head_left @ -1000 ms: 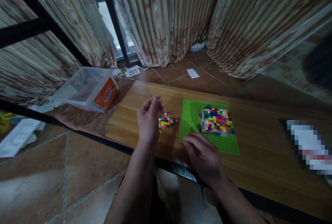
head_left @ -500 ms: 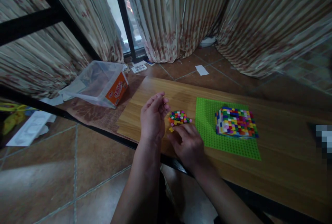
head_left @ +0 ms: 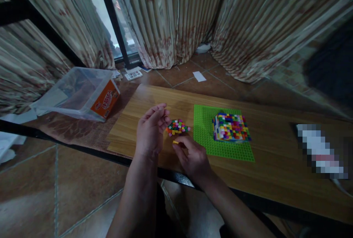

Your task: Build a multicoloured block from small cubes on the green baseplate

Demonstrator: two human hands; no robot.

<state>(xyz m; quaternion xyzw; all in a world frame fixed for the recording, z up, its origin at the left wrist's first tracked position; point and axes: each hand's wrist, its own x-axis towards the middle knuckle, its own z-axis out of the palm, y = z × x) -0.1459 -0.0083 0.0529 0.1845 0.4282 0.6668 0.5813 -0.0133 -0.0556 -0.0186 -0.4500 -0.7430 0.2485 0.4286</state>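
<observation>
While your right hand is pinching a tiny yellow plastic brick in a nearly closed grip, probably for fine control, near the multicoloured pile of small plastic bricks, your left hand is hovering half-curled, its contents unclear.

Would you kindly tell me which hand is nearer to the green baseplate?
Right: the right hand is by the near-left corner of the green baseplate; the left hand is farther left, across the brick pile.

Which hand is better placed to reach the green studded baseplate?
Probably the right hand: nearer the green studded baseplate, it seems to pinch a small yellow brick; the left hand is farther away.
</observation>
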